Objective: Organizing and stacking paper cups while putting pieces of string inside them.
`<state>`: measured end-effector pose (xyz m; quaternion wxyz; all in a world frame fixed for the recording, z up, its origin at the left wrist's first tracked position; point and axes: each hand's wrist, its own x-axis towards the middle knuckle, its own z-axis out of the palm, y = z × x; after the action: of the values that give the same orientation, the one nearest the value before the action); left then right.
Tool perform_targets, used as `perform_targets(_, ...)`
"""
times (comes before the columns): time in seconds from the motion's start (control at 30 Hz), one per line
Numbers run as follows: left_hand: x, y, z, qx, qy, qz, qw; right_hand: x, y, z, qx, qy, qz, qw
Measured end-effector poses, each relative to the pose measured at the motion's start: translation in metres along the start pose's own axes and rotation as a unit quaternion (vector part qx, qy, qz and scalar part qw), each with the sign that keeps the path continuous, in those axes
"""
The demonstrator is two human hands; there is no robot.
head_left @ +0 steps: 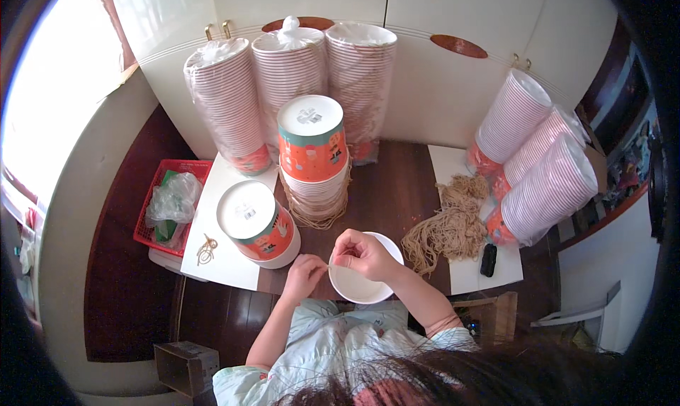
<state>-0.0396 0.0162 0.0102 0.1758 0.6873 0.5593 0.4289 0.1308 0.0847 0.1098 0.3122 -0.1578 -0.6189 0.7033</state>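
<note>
A white paper bucket [360, 287] stands mouth up at the near edge of the table, in front of my body. My right hand [367, 256] is over its mouth, thumb and fingers pinched together. At the bucket's left rim, my left hand [304, 275] is closed, its fingertips pinched. A short, thin tan strand of string seems to run between both hands' fingertips; it is too small to follow fully. Left of my left hand, an orange and green printed paper bucket [276, 236] sits upside down. Behind it rises an inverted bucket stack [312, 147] with string loops around its lower part.
A loose heap of tan string [453, 222] lies right of the bucket, beside a small black object [488, 260]. Tall plastic-wrapped bucket stacks [361, 80] stand at the back, and more wrapped stacks [545, 190] at the right. A red basket [142, 225] with plastic bags is at the left.
</note>
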Motion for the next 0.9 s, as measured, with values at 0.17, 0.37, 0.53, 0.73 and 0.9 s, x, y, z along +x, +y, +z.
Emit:
perform_targets(0.17, -0.005, 0.003, 0.002, -0.081, 0.012, -0.041, 0.996, 0.000, -0.001, -0.001, -0.002, 0.007, 0.017, 1.000)
perform_targets(0.37, -0.007, 0.008, 0.001, -0.171, -0.005, -0.117, 0.978, 0.000, -0.002, -0.005, 0.002, 0.015, 0.000, 1.000)
perform_targets(0.53, -0.010, -0.001, 0.008, -0.176, 0.022, -0.103, 0.979, 0.000, -0.005, -0.006, -0.008, 0.020, -0.006, 1.000)
perform_targets(0.73, -0.015, -0.007, 0.016, -0.169, 0.030, -0.137, 0.976, 0.000, -0.014, -0.002, 0.029, 0.052, -0.014, 0.998)
perform_targets(0.9, -0.015, -0.006, 0.019, -0.148, 0.035, -0.126, 0.980, -0.003, -0.008, -0.006, 0.055, 0.063, -0.017, 0.996)
